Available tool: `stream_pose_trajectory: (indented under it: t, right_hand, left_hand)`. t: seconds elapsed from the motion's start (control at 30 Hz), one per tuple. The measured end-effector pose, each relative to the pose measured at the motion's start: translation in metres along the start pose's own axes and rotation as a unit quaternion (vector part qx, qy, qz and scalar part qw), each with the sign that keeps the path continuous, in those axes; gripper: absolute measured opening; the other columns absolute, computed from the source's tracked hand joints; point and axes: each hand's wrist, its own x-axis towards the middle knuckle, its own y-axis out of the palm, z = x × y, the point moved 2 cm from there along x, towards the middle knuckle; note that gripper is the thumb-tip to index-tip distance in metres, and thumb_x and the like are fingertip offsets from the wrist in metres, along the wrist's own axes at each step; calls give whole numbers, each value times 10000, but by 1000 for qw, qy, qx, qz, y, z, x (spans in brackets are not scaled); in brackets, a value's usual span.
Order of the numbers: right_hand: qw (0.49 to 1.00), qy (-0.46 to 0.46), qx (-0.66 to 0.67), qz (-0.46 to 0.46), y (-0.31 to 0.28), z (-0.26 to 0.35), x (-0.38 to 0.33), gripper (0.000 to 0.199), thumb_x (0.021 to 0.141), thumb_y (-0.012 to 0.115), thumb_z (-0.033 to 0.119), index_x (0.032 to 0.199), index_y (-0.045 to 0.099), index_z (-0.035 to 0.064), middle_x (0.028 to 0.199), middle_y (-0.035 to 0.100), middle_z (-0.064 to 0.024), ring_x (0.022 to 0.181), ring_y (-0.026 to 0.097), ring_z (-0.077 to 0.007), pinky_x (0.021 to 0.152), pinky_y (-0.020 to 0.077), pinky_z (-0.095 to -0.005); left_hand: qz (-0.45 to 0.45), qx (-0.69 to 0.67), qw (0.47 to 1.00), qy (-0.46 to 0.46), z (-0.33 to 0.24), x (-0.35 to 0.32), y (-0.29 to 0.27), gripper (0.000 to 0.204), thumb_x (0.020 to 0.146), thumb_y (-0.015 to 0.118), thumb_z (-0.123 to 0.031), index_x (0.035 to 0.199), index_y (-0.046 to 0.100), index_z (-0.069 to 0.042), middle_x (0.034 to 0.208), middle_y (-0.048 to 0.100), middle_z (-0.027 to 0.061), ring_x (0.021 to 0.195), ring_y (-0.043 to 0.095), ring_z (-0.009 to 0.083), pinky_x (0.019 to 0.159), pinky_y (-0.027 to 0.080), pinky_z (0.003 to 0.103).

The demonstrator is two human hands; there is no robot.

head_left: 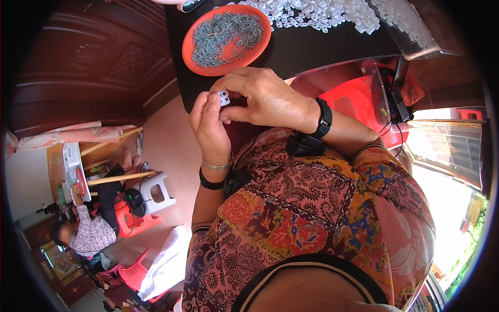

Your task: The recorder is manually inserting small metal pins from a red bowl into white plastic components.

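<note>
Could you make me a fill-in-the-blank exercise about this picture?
Of the left hand and right hand, ____ touch the small white piece.
The table beneath the orange-red dish is ____ in colour.
From the wearer's view, the pile of pale pieces lies to the dish's ____.

Missing words: both; black; right.

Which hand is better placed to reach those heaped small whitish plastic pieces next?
Probably the right hand: it is nearer the whitish plastic pieces; the left hand sits farther left. Both are at a small white, dark-holed block.
</note>
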Motion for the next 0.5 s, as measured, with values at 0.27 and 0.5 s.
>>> stream_pose_trajectory:
  t: [0.27, 0.5]
  right_hand:
    - [1000, -16, -9, 3, -3, 2, -2, 256, 734, 749, 136, 951, 650, 44, 849, 651, -98, 763, 655, -268, 653, 532, -340]
    - [1000, -20, -4, 3, -3, 5, -2, 211, 747, 732, 117, 928, 651, 44, 815, 653, -94, 744, 658, -267, 637, 527, -341]
  left_hand:
    - [2, -6, 1000, -18, -5, 0, 6, 278, 953, 472, -235, 797, 548, -19, 605, 530, 20, 552, 470, 81, 541, 360, 215]
    - [12, 9, 1000, -5, -5, 0, 4, 288, 947, 474, -239, 773, 541, -19, 588, 512, 14, 545, 461, 77, 536, 353, 213]
